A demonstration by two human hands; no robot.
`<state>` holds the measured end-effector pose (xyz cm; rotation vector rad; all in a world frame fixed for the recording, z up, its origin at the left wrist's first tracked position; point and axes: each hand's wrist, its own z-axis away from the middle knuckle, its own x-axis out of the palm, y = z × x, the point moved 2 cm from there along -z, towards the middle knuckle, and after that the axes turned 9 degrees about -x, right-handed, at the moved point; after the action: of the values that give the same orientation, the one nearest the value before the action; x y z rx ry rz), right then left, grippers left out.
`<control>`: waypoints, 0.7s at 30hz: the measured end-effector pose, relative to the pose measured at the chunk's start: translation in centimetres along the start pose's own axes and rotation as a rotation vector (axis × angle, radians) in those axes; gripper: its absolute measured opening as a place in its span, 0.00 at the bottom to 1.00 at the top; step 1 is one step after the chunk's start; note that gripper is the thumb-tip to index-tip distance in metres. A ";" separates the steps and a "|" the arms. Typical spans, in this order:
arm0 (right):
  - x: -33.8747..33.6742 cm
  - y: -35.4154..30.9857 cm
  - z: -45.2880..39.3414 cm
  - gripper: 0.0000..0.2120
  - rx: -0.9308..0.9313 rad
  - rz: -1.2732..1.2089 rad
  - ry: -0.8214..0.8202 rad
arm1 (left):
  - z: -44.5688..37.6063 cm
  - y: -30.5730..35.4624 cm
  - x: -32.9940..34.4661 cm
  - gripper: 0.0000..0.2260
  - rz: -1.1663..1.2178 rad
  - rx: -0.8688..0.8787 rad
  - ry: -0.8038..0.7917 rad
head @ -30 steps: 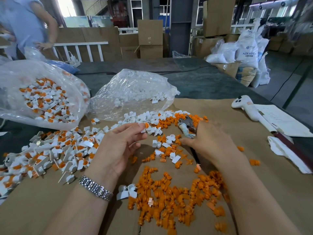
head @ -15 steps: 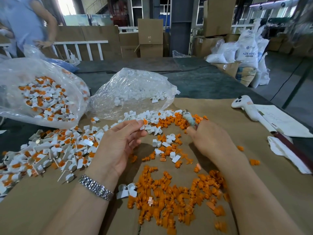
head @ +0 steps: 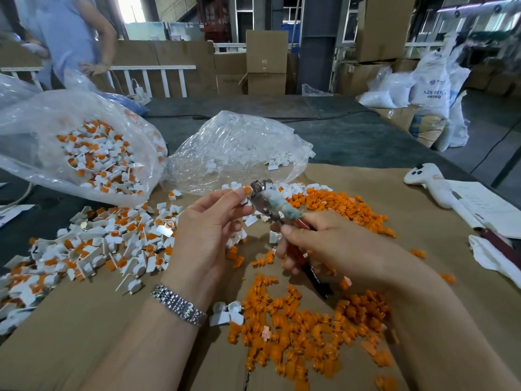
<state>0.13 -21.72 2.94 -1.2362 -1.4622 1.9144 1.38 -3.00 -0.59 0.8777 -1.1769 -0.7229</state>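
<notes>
My left hand (head: pixel 210 221) pinches a small white part with an orange insert (head: pixel 245 193) between thumb and fingertips. My right hand (head: pixel 327 244) grips a pair of red-handled pliers (head: pixel 270 203) whose worn metal jaws sit against that part. Both hands hover above brown cardboard (head: pixel 70 334) covering the table. A pile of loose orange inserts (head: pixel 304 331) lies below my hands. White parts with orange inserts (head: pixel 93 249) are heaped at the left.
A clear bag of assembled white-and-orange parts (head: pixel 93 156) lies at the far left, a clear bag of white parts (head: pixel 236 148) behind my hands. More orange inserts (head: pixel 338 207), a white controller (head: pixel 431 184), papers and a cloth sit right. A person (head: pixel 64 38) stands back left.
My right hand lifted the pliers off the pile and swung their jaws left to the part. My left hand rose with the part to meet them.
</notes>
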 end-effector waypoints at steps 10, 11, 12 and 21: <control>0.8 -0.1 -0.2 0.18 -0.034 0.222 0.039 | 0.2 -0.3 0.2 0.03 -0.060 0.031 0.070; 0.9 -0.1 -0.3 0.19 -0.039 0.269 0.055 | 0.2 -0.3 0.3 0.03 -0.059 0.023 0.071; 1.0 -0.1 -0.3 0.19 -0.036 0.306 0.072 | 0.2 -0.5 0.3 0.03 -0.057 0.015 0.073; 1.0 0.5 -0.8 0.17 0.003 0.220 0.060 | -0.1 -0.7 0.2 0.03 -0.036 -0.012 0.053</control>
<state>0.35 -20.72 2.05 -1.4941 -1.3397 1.9971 1.49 -3.52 -1.15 0.9046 -1.1113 -0.7308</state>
